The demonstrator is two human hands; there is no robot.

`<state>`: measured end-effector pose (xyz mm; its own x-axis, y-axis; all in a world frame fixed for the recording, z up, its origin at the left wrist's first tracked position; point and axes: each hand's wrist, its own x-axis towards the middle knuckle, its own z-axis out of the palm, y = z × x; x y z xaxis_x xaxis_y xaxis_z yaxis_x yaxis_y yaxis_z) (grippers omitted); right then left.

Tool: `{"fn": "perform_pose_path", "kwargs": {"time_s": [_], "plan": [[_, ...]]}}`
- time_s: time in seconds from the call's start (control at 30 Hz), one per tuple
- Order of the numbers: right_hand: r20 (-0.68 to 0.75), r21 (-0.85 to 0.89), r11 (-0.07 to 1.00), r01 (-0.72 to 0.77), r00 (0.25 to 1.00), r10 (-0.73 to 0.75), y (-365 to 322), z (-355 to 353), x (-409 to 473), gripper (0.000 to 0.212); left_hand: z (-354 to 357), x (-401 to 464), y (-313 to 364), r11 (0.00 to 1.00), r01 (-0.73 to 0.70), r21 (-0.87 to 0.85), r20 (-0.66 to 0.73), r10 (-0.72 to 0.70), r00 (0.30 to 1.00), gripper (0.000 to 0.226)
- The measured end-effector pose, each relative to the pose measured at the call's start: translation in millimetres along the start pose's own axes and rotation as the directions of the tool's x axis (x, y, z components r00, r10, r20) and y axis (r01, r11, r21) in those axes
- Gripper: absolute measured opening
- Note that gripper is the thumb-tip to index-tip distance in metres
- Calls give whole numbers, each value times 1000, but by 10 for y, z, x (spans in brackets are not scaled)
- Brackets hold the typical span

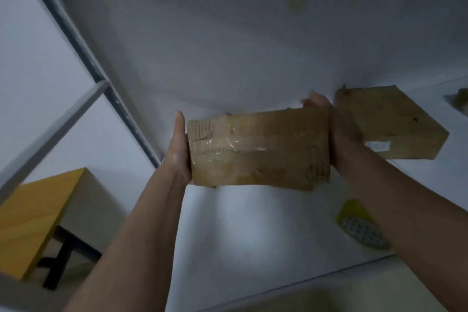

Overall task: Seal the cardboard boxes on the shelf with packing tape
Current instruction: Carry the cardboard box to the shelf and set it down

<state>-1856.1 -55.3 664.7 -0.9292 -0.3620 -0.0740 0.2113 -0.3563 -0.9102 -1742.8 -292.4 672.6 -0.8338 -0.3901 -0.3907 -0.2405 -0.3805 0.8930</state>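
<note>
1. We see the cardboard box (258, 147) held in the air above the white shelf (253, 223), between the left hand (179, 149) and the right hand (326, 129).
2. Each hand presses one end of the box with a flat palm. The left fingers look straight along the end face. The right fingertips come over the far top corner, but we cannot tell how much they curl.
3. We judge the box stiff and rather light, because two palms carry it by the ends. Its clear tape looks glossy and may be slippery, so the bare cardboard ends are the better place to hold.
4. A second box (390, 121) lies on the shelf just behind the right hand.
5. The yellow tape roll (359, 225) is partly hidden by the right forearm. The picture is blurred, and the box's bottom is not visible.
</note>
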Motion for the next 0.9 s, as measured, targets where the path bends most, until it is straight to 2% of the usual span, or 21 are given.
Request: {"fn": "perform_pose_path", "kwargs": {"time_s": [0.1,0.17,0.27,0.37,0.43,0.5,0.57,0.63,0.67,0.8,0.9], "plan": [[71,11,997,71,995,-71,230,-82,101,23,-78,171,-303,995,-91,-32,19,91,996,96],[88,-45,988,144,986,-140,391,-91,103,37,-114,182,-502,979,-190,-68,41,193,980,87],[100,-99,934,342,938,-333,542,-158,-2,37,-182,112,-719,956,-285,-67,164,292,942,78],[118,-138,872,469,882,-455,601,-249,-318,50,-357,-88,-957,952,-282,-120,321,306,896,66],[134,-160,884,438,897,-421,669,-224,-594,60,-501,-276,-1117,945,-259,-198,363,316,876,50],[156,-173,942,288,952,-262,690,-147,-866,65,-617,-499,-1205,925,-236,-299,428,350,833,38],[188,-143,984,108,979,-80,751,-99,-1182,50,-736,-730,-1272,900,-271,-341,508,419,752,46],[183,-131,990,44,983,-19,732,-117,-1421,47,-833,-949,-1330,901,-276,-333,604,429,672,62],[190,-122,992,34,982,-11,709,-113,-1544,46,-869,-1050,-1347,911,-268,-313,632,411,657,70],[295,-132,989,68,955,-26,534,-53,-1880,41,-1032,-1335,-1341,928,-359,-101,603,344,720,108],[471,-150,985,90,882,-9,547,-59,-1966,77,-1164,-1417,-1397,942,-334,36,570,255,781,118]]}}
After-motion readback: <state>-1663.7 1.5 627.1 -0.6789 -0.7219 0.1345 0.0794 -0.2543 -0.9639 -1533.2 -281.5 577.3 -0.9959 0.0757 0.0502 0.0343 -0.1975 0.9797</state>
